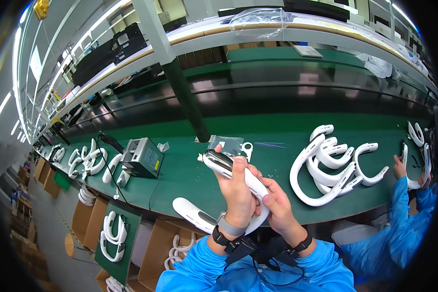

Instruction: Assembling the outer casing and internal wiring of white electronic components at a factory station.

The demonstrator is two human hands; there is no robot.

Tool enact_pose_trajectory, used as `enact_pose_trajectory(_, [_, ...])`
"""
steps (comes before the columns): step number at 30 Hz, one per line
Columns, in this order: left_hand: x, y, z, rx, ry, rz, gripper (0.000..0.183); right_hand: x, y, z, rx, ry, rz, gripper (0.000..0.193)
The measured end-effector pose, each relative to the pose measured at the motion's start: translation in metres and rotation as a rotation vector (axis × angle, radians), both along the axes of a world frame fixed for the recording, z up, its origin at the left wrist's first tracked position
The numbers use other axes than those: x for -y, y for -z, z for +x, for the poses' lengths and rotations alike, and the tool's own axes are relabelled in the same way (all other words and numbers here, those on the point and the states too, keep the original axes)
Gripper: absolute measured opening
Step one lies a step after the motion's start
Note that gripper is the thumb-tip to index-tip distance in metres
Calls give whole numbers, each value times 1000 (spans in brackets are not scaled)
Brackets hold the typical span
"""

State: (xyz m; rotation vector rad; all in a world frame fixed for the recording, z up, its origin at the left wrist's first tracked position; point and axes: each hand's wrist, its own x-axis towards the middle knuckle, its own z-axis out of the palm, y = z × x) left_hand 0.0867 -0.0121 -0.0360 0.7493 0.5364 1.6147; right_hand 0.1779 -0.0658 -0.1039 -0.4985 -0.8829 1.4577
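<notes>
Both of my hands hold a white U-shaped neck fan (192,210) over the near edge of the green bench. My left hand (236,190) is wrapped round its upper arm, thumb pressed along the side below the glossy dark end. Lower down the same arm, my right hand (277,204) grips the curve with its fingers. The fan's other arm, with a grey vented strip, sticks out to the left. Part of the curve is hidden behind my left hand and wrist. Beyond the hands lie a clear plastic bag (226,144) and a small white ring-shaped part (248,150).
Several neck fans (326,168) lie piled at the right, near a co-worker's hand (399,168). A grey box-shaped device (142,156) with a cable stands left, beside more fans (87,159). A green post (187,102) rises behind. Cardboard boxes (153,248) stand below the bench.
</notes>
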Motion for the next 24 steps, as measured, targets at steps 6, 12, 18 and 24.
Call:
enact_pose_trajectory(6, [4, 8, -3, -90, 30, -9, 49, 12, 7, -13, -17, 119, -10, 54])
enact_pose_trajectory(12, [-6, -14, -25, 66, -99, 102, 51, 33, 9, -15, -122, -48, -28, 63])
enact_pose_trajectory(18, [-9, 0, -26, -6, 307, -63, 52, 19, -6, 5, -102, -247, -77, 66])
enact_pose_trajectory(24, [0, 3, -20, -187, 292, -5, 46, 14, -14, 17, 46, -330, -149, 65])
